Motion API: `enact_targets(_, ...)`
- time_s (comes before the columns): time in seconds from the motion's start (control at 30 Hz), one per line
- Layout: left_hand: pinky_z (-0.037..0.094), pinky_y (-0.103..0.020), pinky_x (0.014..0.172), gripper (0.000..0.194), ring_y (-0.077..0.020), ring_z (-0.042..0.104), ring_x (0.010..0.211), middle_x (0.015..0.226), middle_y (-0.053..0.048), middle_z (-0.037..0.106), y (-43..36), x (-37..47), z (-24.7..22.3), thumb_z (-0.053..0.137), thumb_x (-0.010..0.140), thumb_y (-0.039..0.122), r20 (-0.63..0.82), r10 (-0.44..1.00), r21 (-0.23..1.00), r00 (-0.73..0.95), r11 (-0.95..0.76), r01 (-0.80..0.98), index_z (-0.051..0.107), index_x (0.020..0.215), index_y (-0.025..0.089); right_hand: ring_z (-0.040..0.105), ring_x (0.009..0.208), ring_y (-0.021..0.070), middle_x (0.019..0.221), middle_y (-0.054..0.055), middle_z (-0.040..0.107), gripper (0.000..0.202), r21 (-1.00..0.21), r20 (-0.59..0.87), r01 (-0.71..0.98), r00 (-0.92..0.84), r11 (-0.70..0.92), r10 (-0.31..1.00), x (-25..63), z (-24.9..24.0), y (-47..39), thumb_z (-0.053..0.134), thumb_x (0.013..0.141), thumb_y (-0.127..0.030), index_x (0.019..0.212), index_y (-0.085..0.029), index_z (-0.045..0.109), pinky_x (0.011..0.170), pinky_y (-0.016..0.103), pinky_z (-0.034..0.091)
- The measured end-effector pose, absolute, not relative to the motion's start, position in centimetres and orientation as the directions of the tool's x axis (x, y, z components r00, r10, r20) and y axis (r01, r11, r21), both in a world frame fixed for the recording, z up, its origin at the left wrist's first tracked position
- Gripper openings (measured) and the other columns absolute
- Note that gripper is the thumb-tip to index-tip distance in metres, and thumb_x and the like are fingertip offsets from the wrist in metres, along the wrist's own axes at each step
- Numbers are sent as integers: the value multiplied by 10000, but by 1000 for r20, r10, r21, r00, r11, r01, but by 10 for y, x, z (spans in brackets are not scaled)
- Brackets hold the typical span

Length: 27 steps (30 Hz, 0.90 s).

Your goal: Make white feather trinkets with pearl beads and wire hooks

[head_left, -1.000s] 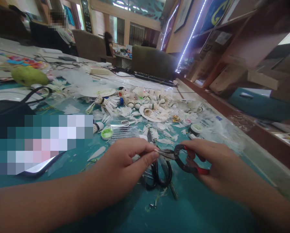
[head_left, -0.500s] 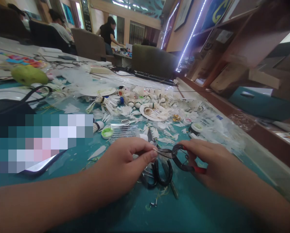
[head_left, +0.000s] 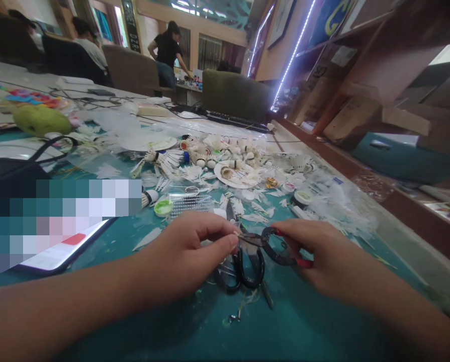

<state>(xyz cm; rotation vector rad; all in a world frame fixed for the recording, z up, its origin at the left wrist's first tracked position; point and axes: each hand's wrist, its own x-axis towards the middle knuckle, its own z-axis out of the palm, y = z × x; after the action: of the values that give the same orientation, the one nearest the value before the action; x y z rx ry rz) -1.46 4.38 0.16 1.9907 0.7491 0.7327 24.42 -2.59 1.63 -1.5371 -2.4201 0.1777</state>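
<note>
My right hand (head_left: 311, 244) is closed on red-handled pliers (head_left: 272, 246) with dark, slender jaws that point left. Thumb and forefinger of my left hand (head_left: 200, 246) pinch a tiny pale piece at the tip of those jaws; it is too small to name. Under the pliers, black-handled scissors (head_left: 250, 269) lie on the green mat (head_left: 164, 329), blades pointing away from me. A small metal bit with thin threads (head_left: 234, 318) rests on the mat nearer to me.
Shuttlecocks (head_left: 162, 160), loose feathers and a paper plate (head_left: 234, 175) crowd the middle of the table. A green paint pot (head_left: 163, 207) stands beside a sheet of silver beads (head_left: 190, 202). A phone (head_left: 59, 254), partly blurred out, lies left. Another person (head_left: 168, 50) stands at the far end.
The whole view has shifted slightly, moving the scene a little left. Both hands keep their hold, with the pliers' tip still at my left fingertips. The far person's arm has moved.
</note>
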Motion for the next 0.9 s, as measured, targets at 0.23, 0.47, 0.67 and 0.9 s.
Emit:
enact_targets(0.23, 538, -293, 749, 175, -196, 715, 835, 923, -64, 789, 55, -22, 0, 580, 926, 130, 435, 508, 643, 743, -753, 138, 745, 968, 174, 509, 624, 139, 678, -63, 517, 316, -414, 0, 845, -372, 339, 928, 244, 30, -28, 514, 689, 43, 816, -236, 595, 568, 255, 354)
enact_targets(0.47, 529, -258, 829, 151, -200, 726, 913, 1011, -93, 793, 54, -22, -3, 644, 985, 183, 544, 384, 443, 746, -886, 133, 735, 1102, 162, 499, 638, 143, 681, -65, 509, 339, -455, -78, 842, -363, 291, 928, 241, 31, -26, 498, 677, 62, 801, -239, 592, 569, 268, 340)
enact_targets(0.67, 503, -247, 741, 172, -190, 705, 783, 946, -77, 796, 56, -24, -4, 623, 1002, 231, 494, 398, 425, 773, -886, 185, 791, 1015, 197, 503, 646, 147, 688, -62, 506, 356, -411, -80, 865, -349, 288, 934, 242, 29, -27, 481, 611, 87, 757, -233, 533, 578, 271, 325)
enact_targets(0.9, 500, -220, 650, 142, -150, 689, 688, 816, -57, 772, 57, -22, -10, 660, 966, 139, 609, 338, 452, 717, -891, 36, 783, 894, 143, 535, 690, 158, 731, -48, 548, 336, -377, -67, 870, -367, 317, 928, 245, 25, -28, 517, 642, 68, 795, -230, 546, 605, 268, 346)
